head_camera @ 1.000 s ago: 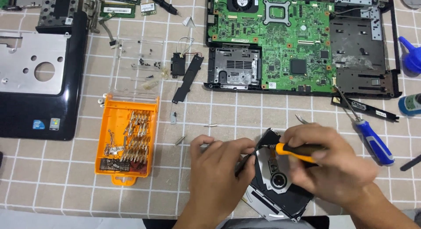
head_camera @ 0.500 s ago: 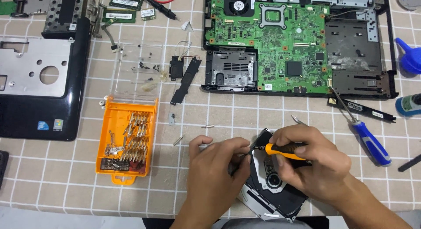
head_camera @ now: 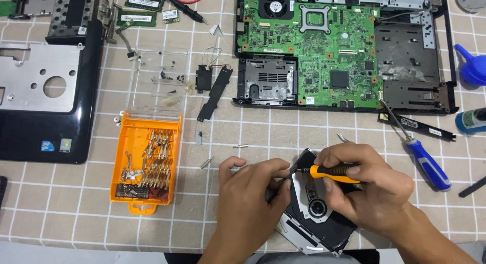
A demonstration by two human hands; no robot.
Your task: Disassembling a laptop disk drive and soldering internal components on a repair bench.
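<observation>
The optical drive (head_camera: 316, 213) lies tilted at the near edge of the checked tabletop (head_camera: 253, 137), its lid off and its round spindle hub showing between the two hands. The right hand (head_camera: 369, 188) has its grip pinched round an orange-handled screwdriver (head_camera: 331, 172), which lies almost level with its dark tip pointing left onto the drive's upper corner. The left hand (head_camera: 253, 198) rests its grip pressed against the drive's left edge, fingertips just beside the screwdriver tip; whether they pinch anything small there cannot be told. Left of the hands sits an orange bit case (head_camera: 147, 163), and to the right lies a blue-handled screwdriver (head_camera: 422, 160). Beyond the drive is the laptop base with its green motherboard (head_camera: 324, 51).
</observation>
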